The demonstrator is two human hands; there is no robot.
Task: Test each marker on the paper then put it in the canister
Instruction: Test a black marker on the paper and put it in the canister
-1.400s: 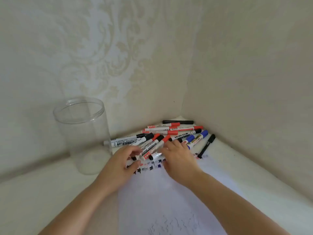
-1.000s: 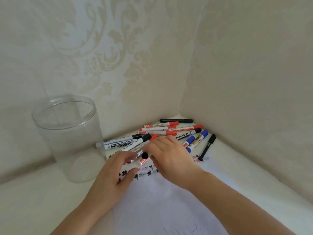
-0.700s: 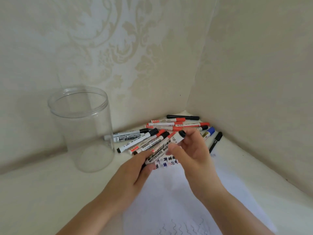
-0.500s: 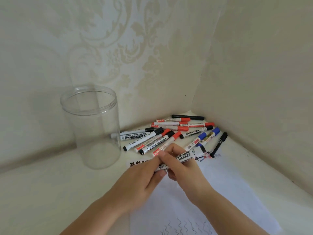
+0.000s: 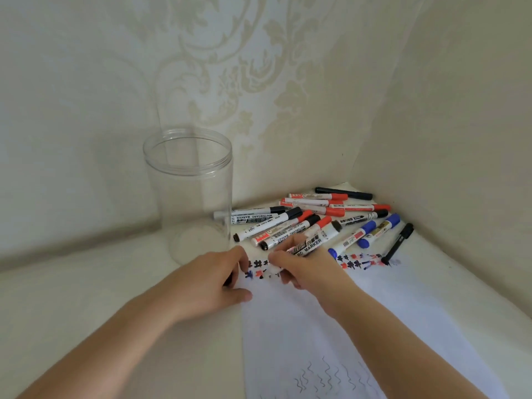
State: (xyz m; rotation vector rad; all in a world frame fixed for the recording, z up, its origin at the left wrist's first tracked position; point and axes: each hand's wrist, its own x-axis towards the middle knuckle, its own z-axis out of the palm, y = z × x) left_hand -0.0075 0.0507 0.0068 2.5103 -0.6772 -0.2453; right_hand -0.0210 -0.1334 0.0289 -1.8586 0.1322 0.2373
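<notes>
The canister [image 5: 188, 194] stands on the worktop [image 5: 72, 298], left of the marker pile [image 5: 311, 220] lying in the wall corner. The paper [image 5: 331, 326] lies before the pile, with both hands at its far edge

Both forearms reach forward, the right hand [image 5: 305, 266] curled in a pen grip, the left hand [image 5: 213, 280] beside it, fingers curled, thumb extended.
</notes>
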